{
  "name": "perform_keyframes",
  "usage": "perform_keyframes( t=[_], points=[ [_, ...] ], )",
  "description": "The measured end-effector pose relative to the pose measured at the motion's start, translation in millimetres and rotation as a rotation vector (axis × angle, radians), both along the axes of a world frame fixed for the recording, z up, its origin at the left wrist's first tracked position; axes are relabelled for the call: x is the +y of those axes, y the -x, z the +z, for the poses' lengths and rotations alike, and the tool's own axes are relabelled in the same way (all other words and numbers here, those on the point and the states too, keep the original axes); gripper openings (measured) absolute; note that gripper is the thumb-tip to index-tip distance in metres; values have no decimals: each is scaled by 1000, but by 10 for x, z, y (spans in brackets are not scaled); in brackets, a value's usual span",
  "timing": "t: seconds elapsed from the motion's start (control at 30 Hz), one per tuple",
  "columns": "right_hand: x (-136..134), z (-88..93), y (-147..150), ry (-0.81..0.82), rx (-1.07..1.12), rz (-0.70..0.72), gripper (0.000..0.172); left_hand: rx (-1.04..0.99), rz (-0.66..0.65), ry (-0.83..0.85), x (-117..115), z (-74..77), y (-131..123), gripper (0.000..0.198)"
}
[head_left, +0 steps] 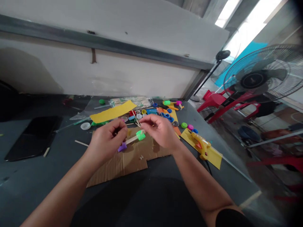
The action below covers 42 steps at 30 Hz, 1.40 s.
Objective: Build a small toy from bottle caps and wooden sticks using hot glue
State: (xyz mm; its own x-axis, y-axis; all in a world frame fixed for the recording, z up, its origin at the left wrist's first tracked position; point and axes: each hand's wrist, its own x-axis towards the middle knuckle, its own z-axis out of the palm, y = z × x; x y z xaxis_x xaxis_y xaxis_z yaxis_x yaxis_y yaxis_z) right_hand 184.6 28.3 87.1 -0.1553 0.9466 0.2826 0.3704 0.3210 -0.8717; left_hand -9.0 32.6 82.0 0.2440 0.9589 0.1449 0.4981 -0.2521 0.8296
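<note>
Between my hands is a small piece made of pale wooden sticks (132, 140), with a bright green cap (140, 135) at one end and a purple cap (122, 147) at the other. My left hand (109, 137) is closed at the purple end, its curled fingers partly hiding the piece. My right hand (159, 130) pinches thumb and fingers together just above the green cap; what lies between those fingertips is too small to make out. Underneath is a sheet of brown cardboard (125, 165). Thin sticks (136, 118) show just beyond the right fingertips.
Bottle caps, a yellow strip (113, 112) and bagged sticks (132, 101) crowd the back of the table. At right, a yellow glue gun (201, 143) rests on yellow card (216, 160), its cable trailing forward. A phone (33, 137) lies left; a fan (254, 78) stands beyond.
</note>
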Motion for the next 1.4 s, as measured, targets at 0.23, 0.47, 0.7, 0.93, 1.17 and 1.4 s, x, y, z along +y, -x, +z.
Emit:
perform_keyframes(
  t=[0.23, 0.47, 0.7, 0.93, 1.17, 1.4],
  points=[
    [-32, -24, 83, 110, 13, 103, 4, -162, -21, 137, -60, -103, -170, 22],
    [163, -152, -148, -173, -23, -101, 10, -344, 112, 212, 70, -281, -193, 21],
    [392, -498, -294, -139, -32, -135, 13, -519, 103, 450, 151, -353, -263, 18],
    [394, -447, -292, 15, 179, -149, 21, -539, 124, 381, 207, -277, -111, 23],
    [409, -486, -196, 114, 255, -124, 23, -239, 66, 185, 405, -168, -165, 18],
    [365, -408, -111, 257, 380, -169, 17, -278, 62, 151, 553, -216, -277, 16]
  ],
)
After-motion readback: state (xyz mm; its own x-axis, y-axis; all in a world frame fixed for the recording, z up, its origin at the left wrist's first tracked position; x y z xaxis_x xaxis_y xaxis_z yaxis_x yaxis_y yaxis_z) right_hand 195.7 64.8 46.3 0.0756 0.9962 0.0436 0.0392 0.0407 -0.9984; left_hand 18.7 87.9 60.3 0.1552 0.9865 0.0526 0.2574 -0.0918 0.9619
